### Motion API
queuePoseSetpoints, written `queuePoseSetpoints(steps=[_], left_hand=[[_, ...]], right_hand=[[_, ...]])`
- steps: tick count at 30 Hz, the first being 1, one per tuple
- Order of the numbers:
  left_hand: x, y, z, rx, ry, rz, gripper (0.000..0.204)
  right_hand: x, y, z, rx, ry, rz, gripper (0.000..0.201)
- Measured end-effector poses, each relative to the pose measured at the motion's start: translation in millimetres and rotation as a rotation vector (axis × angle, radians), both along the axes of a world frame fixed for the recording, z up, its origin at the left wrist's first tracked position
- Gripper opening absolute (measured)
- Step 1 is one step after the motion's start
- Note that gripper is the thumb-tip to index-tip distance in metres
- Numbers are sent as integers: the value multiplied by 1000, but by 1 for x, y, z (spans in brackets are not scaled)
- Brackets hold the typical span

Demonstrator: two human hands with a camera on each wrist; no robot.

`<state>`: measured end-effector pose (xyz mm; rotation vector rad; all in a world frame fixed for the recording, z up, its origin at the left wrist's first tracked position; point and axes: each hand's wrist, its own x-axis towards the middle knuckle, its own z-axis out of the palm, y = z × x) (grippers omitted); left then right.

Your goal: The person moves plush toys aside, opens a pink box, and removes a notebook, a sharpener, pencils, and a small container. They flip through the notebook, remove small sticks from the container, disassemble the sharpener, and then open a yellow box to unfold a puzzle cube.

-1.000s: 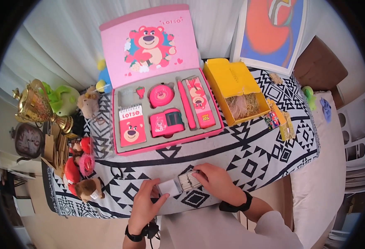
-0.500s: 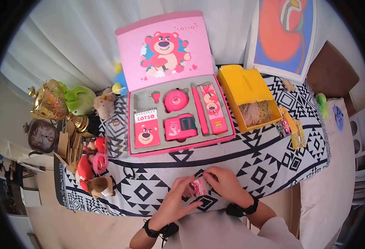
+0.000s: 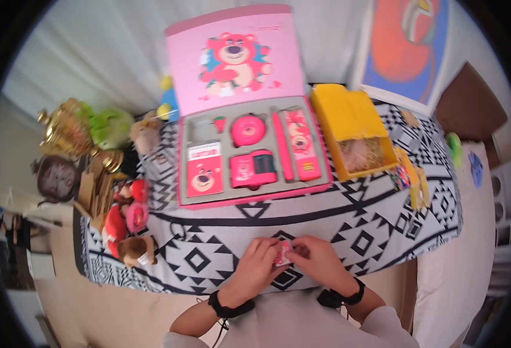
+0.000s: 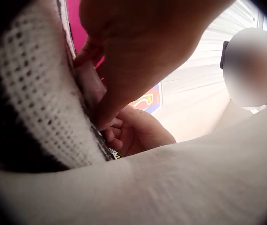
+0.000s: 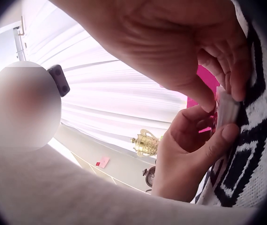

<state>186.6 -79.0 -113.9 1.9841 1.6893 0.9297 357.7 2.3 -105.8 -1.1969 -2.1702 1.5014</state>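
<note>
Low over the front of the patterned cloth, both hands hold a small pink-and-white box (image 3: pixel 282 254). My left hand (image 3: pixel 254 265) grips it from the left, with thumb and fingers on opposite sides. From the right, my right hand (image 3: pixel 320 264) pinches its other end between thumb and fingertips. In the right wrist view the pale side of the small box (image 5: pixel 227 111) faces out between the two thumbs. Behind the hands stands a pink gift box (image 3: pixel 255 200) with its lid up, holding a notepad (image 3: pixel 204 177), a sharpener (image 3: pixel 245 169) and a pencil pack (image 3: pixel 302 148).
Right of the gift box is an open yellow box (image 3: pixel 348 113) with straw-like filling. Small plush toys (image 3: pixel 136 250), folded brown card (image 3: pixel 96 197), a clock (image 3: pixel 58 178) and a gold trophy (image 3: pixel 64 127) crowd the left side. A framed picture (image 3: pixel 400 58) leans at the back right.
The white sticks seen at the small box's open end are now out of sight. The hands have drawn closer together around it, and the box has turned to show a pink printed face.
</note>
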Motion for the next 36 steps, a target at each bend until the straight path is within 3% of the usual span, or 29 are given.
queuePoseSetpoints(steps=[2,4,6,14,16,18,20,22,23,24,27,32,34,36], left_hand=[[-1,0,2,96,-93,-19,61],[1,-2,9,113,-79,-8,62],[-2,-1,10,151,-51,-11,59],[-17,-17,24,62,-29,42,56],[-32,-26,29,53,-30,61,56],[-55,-38,30,87,42,354,56],[-82,-45,23,79,101,617,54],[-98,-49,15,37,145,725,50],[-104,-50,11,-9,193,832,47],[-107,-52,8,-5,189,827,47],[-118,-53,-5,-74,83,788,35],[-107,-49,25,4,58,725,9],[-91,-48,46,-47,-69,692,7],[-77,-48,52,-239,-707,567,6]], right_hand=[[-3,-1,5,-87,54,-120,26],[-4,3,15,-81,12,-4,24],[-5,4,16,-263,133,-97,21],[-19,8,5,-343,129,16,19],[-25,9,7,-246,133,-31,19],[-32,14,9,-218,83,-63,19],[-28,22,-4,48,9,-53,21],[-37,19,6,39,7,-79,25],[-37,18,3,231,-49,-50,27],[-37,17,1,422,-108,-24,30],[-37,17,-10,527,-65,-78,34],[-30,15,17,393,19,-211,39],[-24,17,20,348,203,-198,38],[-20,12,26,388,234,-188,39]])
